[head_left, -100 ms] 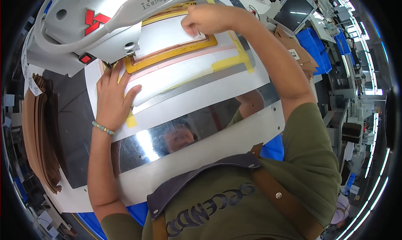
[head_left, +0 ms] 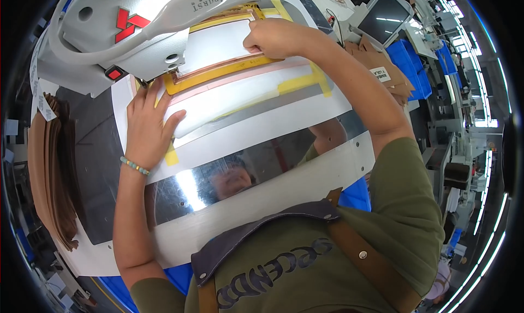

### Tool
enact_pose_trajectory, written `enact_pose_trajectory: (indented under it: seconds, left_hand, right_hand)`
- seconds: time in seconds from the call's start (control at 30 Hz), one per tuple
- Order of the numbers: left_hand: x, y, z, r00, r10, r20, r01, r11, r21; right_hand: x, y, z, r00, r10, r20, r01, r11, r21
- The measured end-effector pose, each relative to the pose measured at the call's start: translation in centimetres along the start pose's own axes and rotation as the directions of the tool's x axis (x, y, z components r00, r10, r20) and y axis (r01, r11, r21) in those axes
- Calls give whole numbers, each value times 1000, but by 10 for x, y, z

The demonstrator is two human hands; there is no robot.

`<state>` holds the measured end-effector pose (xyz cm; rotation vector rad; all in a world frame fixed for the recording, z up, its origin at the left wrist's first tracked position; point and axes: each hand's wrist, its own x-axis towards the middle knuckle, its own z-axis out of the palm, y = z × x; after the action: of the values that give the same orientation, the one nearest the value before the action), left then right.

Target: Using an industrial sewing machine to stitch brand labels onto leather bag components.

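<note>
My left hand lies flat at the left, fingers spread over the edge of a white sheet and a strip of yellow tape; its fingertips reach the corner of the machine. A yellow-edged rectangular frame lies on the sheet, with a white panel inside it. My right hand is closed over the right part of that panel, its fingers curled down near the frame's inner edge. Whatever those fingertips may hold is hidden.
A white machine head with a thick grey handle overhangs the frame at the upper left. Brown leather-like pieces are stacked at the far left. Brown pieces, a blue bin and a screen stand at the right.
My right hand has shifted slightly toward me and to the right over the panel. My left hand stays in place. The whole view has moved a little.
</note>
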<state>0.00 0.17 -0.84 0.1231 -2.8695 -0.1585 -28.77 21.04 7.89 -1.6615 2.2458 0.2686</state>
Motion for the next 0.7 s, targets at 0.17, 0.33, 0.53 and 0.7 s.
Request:
enact_pose_trajectory:
  seconds: [0.17, 0.33, 0.53, 0.7]
  left_hand:
    - [0, -1, -1, 1000, -6, 5, 6, 1000, 4]
    - [1, -2, 0, 1000, 1, 18, 0, 999, -35]
    - [-2, 0, -4, 999, -27, 22, 27, 999, -23]
    - [-12, -6, -30, 998, 22, -61, -27, 997, -77]
  right_hand:
    - [3, 3, 8, 937, -141, -318, 81, 977, -195]
    - [28, -29, 4, 939, -112, -324, 294, 749, 593]
    - [66, -87, 18, 978, -21, -207, 169, 666, 726]
    - [34, -71, 18, 954, 126, -273, 100, 723, 684]
